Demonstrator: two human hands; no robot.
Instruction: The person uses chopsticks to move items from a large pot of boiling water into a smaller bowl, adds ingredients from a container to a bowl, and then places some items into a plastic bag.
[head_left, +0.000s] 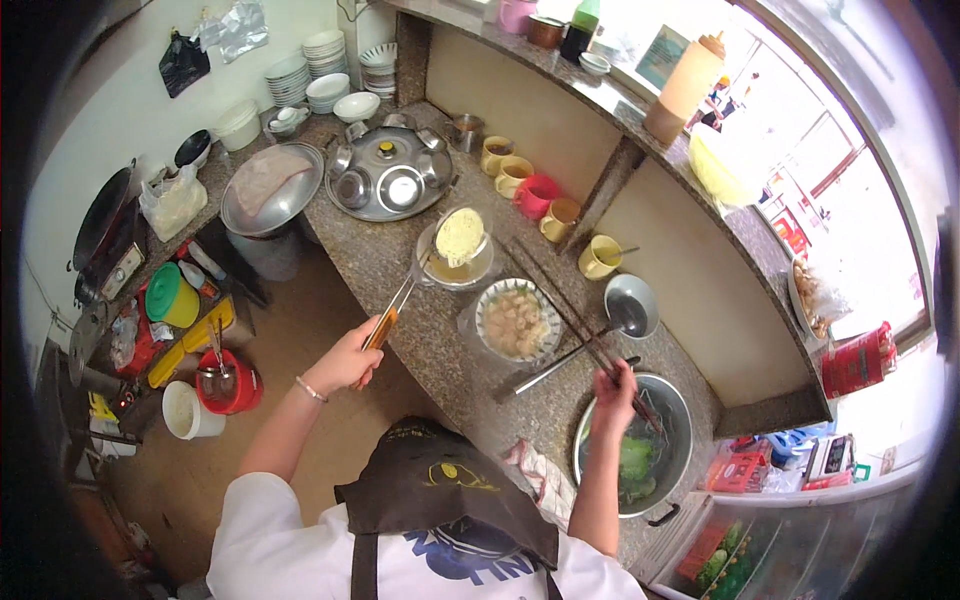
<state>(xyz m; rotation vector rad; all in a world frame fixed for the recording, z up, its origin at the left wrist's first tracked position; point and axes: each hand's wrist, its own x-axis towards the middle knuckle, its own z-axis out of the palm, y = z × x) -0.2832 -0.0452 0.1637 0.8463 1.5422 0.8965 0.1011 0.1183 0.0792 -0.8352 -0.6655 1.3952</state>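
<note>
My left hand (351, 354) grips the wooden handle of a wire strainer (420, 279). A pale yellow clump of noodles (460, 234) sits in the strainer, above a bowl (484, 271) of liquid. My right hand (615, 396) is closed around long dark chopsticks (551, 292); their thin ends reach up the counter, away from the noodles. Beside that bowl stands a striped-rim bowl (553, 331) with pale meat pieces in broth. A steel ladle (628, 309) lies on the counter, its handle crossing under the chopsticks. Below my right hand, a metal pot (687, 442) holds leafy greens (636, 459) in water.
Several mugs (514, 176) line the back wall near a round metal lid (352, 206) with small steel cups around it. A crumpled cloth (541, 474) lies left of the pot. Overhead runs a shelf (600, 101) with a squeeze bottle (684, 86). Buckets (193, 412) stand at the lower left.
</note>
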